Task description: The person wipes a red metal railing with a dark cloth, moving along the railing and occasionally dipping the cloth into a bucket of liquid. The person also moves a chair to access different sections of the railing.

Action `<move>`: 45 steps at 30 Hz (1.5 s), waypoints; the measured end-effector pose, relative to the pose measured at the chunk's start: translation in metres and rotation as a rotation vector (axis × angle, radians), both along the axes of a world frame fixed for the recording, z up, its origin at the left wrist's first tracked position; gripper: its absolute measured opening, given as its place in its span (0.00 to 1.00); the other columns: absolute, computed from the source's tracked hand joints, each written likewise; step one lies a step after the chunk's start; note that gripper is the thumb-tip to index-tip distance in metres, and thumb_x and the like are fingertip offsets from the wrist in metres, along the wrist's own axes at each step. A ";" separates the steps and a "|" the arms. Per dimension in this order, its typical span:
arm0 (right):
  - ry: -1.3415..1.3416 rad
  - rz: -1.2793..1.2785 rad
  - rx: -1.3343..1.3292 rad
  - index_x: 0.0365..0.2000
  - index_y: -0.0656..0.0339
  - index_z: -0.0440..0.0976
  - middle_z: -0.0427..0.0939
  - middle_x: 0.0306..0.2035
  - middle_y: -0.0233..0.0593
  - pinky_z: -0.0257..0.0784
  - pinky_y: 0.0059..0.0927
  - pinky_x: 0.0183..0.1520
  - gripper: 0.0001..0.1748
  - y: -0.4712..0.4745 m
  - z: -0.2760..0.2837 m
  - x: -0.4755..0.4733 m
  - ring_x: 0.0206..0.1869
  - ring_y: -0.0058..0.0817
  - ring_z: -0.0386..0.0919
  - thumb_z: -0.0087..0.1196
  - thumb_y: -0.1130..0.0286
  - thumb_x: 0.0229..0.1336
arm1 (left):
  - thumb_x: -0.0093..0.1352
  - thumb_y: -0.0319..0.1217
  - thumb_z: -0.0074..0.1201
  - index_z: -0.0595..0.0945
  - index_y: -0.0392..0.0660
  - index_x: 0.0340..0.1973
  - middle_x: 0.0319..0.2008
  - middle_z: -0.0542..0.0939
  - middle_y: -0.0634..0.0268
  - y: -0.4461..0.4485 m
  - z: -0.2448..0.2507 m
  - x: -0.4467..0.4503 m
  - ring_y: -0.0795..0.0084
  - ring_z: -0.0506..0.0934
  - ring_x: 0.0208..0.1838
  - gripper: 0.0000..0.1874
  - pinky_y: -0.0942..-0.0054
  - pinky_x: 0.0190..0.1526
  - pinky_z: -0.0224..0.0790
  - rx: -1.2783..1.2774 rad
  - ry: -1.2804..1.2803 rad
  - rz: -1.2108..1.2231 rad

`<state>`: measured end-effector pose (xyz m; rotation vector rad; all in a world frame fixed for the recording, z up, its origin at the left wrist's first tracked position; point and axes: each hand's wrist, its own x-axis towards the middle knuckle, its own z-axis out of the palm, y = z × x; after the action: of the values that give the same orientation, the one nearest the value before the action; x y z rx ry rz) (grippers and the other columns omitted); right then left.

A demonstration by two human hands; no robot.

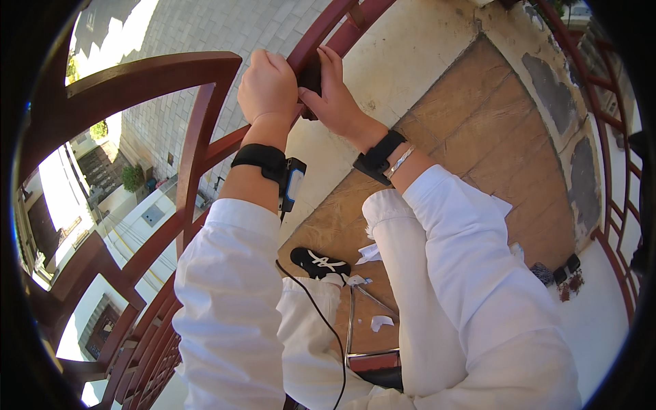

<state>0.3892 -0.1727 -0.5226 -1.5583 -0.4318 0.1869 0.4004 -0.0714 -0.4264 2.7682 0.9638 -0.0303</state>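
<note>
My left hand is curled against the dark red railing, back of the hand up. Its fingertips are hidden, so what they hold does not show. Just right of it, my right hand grips a dark block-like piece at the railing, with the thumb low and the fingers higher up. The piece is mostly covered by the hands, and its exact kind cannot be told. Black straps circle both wrists; the left one carries a small device.
Beyond the railing lies a paved ground far below. A pale ledge borders the brown tiled floor. Paper scraps lie by a metal-framed stool and my black shoe. A black cable hangs beside my left sleeve.
</note>
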 end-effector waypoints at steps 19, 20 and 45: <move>0.026 -0.185 -0.343 0.46 0.59 0.67 0.63 0.55 0.40 0.76 0.39 0.49 0.28 -0.019 -0.014 0.010 0.53 0.45 0.71 0.66 0.74 0.42 | 0.72 0.39 0.37 0.76 0.43 0.35 0.30 0.82 0.49 -0.001 0.003 0.002 0.43 0.79 0.36 0.16 0.51 0.40 0.72 -0.001 0.009 -0.002; -0.060 -0.258 -0.234 0.44 0.56 0.70 0.63 0.54 0.40 0.76 0.39 0.51 0.25 -0.035 -0.010 0.017 0.52 0.43 0.73 0.65 0.74 0.43 | 0.72 0.39 0.36 0.76 0.43 0.35 0.30 0.82 0.49 -0.001 0.003 0.001 0.43 0.79 0.36 0.16 0.52 0.40 0.72 -0.009 0.008 -0.001; -0.414 -0.530 -0.809 0.41 0.51 0.76 0.70 0.49 0.26 0.54 0.43 0.57 0.28 -0.039 -0.035 0.107 0.53 0.36 0.65 0.66 0.47 0.41 | 0.71 0.40 0.35 0.76 0.43 0.36 0.31 0.82 0.48 -0.004 0.004 0.003 0.44 0.80 0.37 0.17 0.52 0.41 0.72 -0.003 0.032 0.014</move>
<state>0.4959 -0.2113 -0.5574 -2.4649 -0.2483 -0.4350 0.4033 -0.0749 -0.4222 2.7661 0.9899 -0.0742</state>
